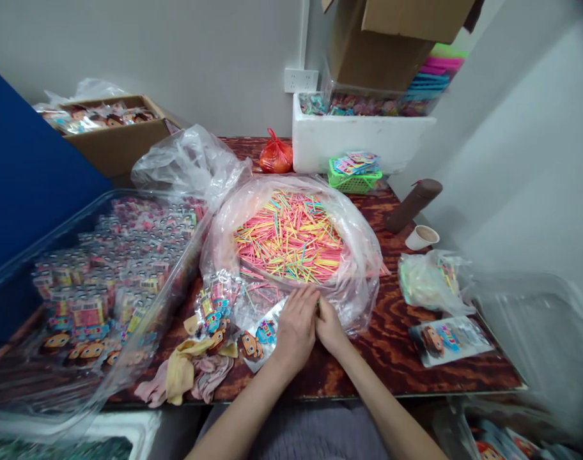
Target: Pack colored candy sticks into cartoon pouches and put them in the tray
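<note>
My left hand point(298, 322) is closed over the upper end of a printed pouch point(257, 338) with a cartoon face, its fingers together and bent across it. Against it, my right hand point(330, 324) has its fingers curled in; a small greenish bit shows at the fingertips, too little to name. Just beyond both hands lies a big clear plastic bag point(363, 249), rolled open and full of thin pink, yellow and green sticks point(291, 239). Left of the pouch, filled printed packets point(213, 313) rest near a crumpled yellow and pink cloth point(181, 370).
A clear-lined bin point(176, 275) of filled packets stands at left. To the right are a plastic bag point(430, 278), another printed pouch point(447, 342), a paper cup point(422, 237) and a brown bottle point(413, 206). Behind sit a green basket point(353, 184) and a white foam box point(363, 137).
</note>
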A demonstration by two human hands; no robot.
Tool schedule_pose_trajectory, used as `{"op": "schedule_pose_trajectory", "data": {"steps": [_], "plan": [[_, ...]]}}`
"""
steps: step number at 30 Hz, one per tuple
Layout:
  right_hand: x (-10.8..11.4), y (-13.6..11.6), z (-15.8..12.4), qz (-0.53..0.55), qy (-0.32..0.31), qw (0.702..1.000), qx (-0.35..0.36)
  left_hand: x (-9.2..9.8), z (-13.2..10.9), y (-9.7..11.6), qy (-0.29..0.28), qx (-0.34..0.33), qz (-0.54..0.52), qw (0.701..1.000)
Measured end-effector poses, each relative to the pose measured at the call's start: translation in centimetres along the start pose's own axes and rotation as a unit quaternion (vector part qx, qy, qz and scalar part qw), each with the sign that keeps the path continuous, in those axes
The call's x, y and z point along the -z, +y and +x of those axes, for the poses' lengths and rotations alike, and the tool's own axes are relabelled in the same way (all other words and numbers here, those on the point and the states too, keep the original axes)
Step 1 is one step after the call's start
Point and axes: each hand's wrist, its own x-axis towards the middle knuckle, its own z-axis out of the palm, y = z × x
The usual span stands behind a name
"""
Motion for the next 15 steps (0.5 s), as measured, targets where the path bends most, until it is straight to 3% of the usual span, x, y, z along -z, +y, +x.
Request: {"op": "schedule_pose_trajectory", "data": {"steps": [4,9,12,15], "plan": [[0.4,-0.7,-0.4,-0.013,-0.044,0.999,0.004,0.8,-0.2,0.1,-0.003,-0.003,0.004,1.000],[1.7,-2.0,-0.7,-0.003,-0.010,0.999,-0.030,3.7,-1.0,0.2,-0.022,0.031,-0.008,0.999],[2.4,-2.2,-1.1,-0.018,0.030,0.999,-0.020,6.0,-2.3,-0.9,-0.019,0.092,0.073,0.993],[2.5,-1.7,-1.7,-0.009,0.055,0.998,-0.035,7.2,-3.7,-2.2,-0.067,0.129,0.171,0.975]]}}
